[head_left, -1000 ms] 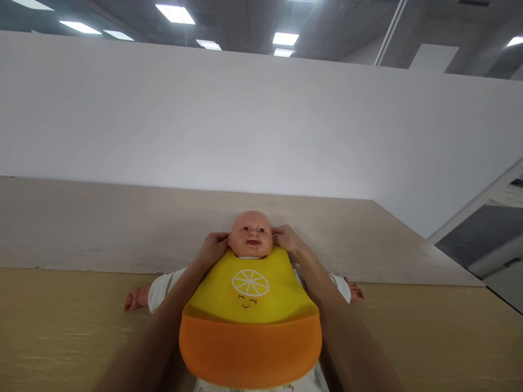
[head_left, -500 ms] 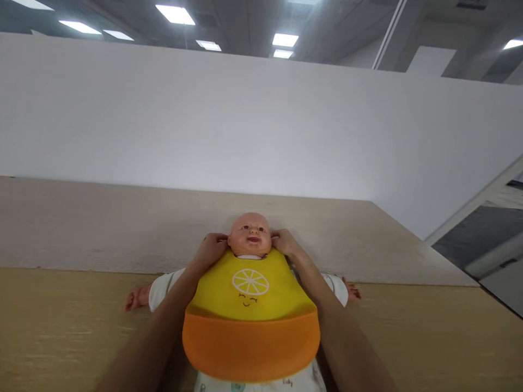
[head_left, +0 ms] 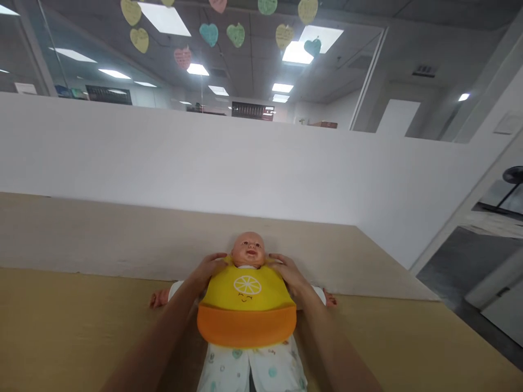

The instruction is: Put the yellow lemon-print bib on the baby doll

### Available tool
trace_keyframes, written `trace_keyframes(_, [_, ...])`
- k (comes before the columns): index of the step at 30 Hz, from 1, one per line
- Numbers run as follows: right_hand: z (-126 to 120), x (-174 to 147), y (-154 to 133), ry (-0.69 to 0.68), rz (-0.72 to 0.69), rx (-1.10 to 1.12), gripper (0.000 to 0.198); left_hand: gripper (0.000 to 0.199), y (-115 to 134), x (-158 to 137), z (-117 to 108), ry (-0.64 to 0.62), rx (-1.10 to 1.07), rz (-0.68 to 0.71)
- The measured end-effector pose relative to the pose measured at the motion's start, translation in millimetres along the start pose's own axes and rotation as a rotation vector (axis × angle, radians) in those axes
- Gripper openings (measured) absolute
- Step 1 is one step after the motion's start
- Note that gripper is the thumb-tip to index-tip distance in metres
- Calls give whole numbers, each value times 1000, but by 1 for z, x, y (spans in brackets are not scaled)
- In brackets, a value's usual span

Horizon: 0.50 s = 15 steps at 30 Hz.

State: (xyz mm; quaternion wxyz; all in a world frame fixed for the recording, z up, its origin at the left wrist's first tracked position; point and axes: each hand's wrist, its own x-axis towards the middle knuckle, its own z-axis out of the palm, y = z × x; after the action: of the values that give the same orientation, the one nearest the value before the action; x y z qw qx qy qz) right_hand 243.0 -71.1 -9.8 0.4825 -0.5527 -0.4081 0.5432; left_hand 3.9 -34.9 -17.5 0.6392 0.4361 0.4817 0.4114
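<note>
A baby doll (head_left: pixel 248 250) lies on its back, wearing white printed clothes, its arms stretched out to both sides. Over its chest is a yellow bib (head_left: pixel 245 294) with a white citrus-slice print, a smiling face and an orange catch pocket along the bottom. My left hand (head_left: pixel 210 268) rests at the bib's upper left edge beside the doll's neck, fingers extended. On the opposite side, my right hand (head_left: pixel 286 270) touches the upper right edge, its fingers stretched and apart. The back of the bib's neckband is hidden.
The doll lies across a wooden tabletop (head_left: pixel 81 321) and a paler board (head_left: pixel 102 234) behind it. A white partition (head_left: pixel 183 169) stands at the back, with glass and heart-shaped notes (head_left: pixel 236 35) above. Grey floor (head_left: pixel 453 256) shows beyond the right edge.
Both my hands have come away from behind the doll's neck and now lie at the bib's upper edges, fingers loosened. The view has tilted up, showing more glass and heart notes.
</note>
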Motion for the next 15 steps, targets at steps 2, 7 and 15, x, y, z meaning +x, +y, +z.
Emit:
trace_keyframes(2, [-1, -18, -4, -20, -20, 46, 50, 52, -1, -10, -4, -12, -51, 27])
trace_keyframes(7, [0, -25, -5, 33, -15, 93, 39, 33, 5, -23, -1, -15, -56, 26])
trace_keyframes(15, [1, 7, 3, 180, 21, 117, 29, 22, 6, -8, 9, 92, -95, 36])
